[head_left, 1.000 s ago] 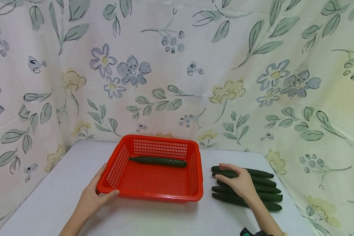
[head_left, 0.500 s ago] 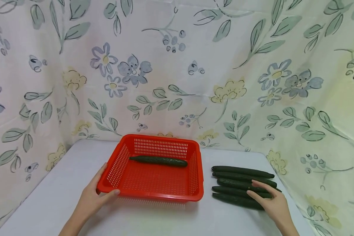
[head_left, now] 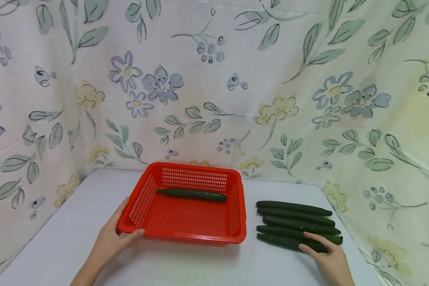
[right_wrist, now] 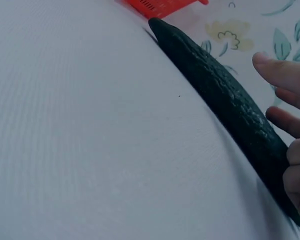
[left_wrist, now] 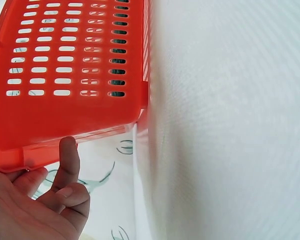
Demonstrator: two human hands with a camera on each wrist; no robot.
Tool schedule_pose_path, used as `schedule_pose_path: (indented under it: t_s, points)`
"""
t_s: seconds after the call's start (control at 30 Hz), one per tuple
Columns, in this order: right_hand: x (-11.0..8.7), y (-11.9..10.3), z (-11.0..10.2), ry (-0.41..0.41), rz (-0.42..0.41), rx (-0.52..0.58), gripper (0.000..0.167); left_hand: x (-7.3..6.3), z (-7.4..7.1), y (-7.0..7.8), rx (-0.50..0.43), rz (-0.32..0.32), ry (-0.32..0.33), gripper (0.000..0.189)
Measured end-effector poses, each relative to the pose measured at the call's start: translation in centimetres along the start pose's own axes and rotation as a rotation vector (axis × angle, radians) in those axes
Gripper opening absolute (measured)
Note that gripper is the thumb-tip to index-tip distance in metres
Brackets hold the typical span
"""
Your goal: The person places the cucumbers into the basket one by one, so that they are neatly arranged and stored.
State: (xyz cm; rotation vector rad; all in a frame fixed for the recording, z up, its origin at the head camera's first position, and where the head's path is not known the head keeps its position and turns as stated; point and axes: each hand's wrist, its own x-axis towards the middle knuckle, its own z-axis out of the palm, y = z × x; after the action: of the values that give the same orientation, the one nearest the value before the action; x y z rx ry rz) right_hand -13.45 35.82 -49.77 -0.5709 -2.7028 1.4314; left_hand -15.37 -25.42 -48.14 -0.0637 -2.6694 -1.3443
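A red perforated plastic basket (head_left: pixel 182 238) stands mid-table in the head view, with one dark green cucumber (head_left: pixel 192 194) lying across its back part. My left hand (head_left: pixel 109 242) holds the basket's front left corner, thumb over the front rim and fingers along the left side. On the right, several cucumbers (head_left: pixel 296 225) lie side by side. Over the right part of the nearest cucumber (head_left: pixel 277 241) is my right hand (head_left: pixel 330 256), thumb and forefinger spread apart across it. The right wrist view shows that cucumber (right_wrist: pixel 215 90) with fingertips beside and over its near end.
The white table (head_left: pixel 186 270) carries the basket and the cucumber row, with a strip of tabletop between them. A floral cloth (head_left: pixel 214 99) hangs behind and along both sides. The table's right edge runs close past the cucumbers' right ends.
My right hand has moved right and toward me, from the far cucumbers of the row to the nearest one. The left hand and basket have stayed in place.
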Motion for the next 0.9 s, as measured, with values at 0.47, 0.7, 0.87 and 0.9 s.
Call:
schedule_pose_path:
  t_s: [0.47, 0.7, 0.87, 0.9]
  points:
    - [-0.2, 1.1, 2.0, 0.167, -0.255, -0.019, 0.054, 0.0, 0.1, 0.0, 0.010, -0.003, 0.006, 0.112]
    - [0.2, 1.4, 1.9, 0.176, -0.298, -0.065, 0.053, 0.0, 0.1, 0.0, -0.003, -0.002, 0.003, 0.111]
    - [0.2, 1.6, 1.4, 0.174, -0.285, -0.056, 0.048, 0.1, 0.1, -0.1, 0.009, 0.003, 0.008, 0.112]
    - [0.2, 1.7, 1.4, 0.165, -0.282, -0.067, 0.046, 0.1, 0.1, -0.1, 0.014, 0.003, 0.008, 0.112]
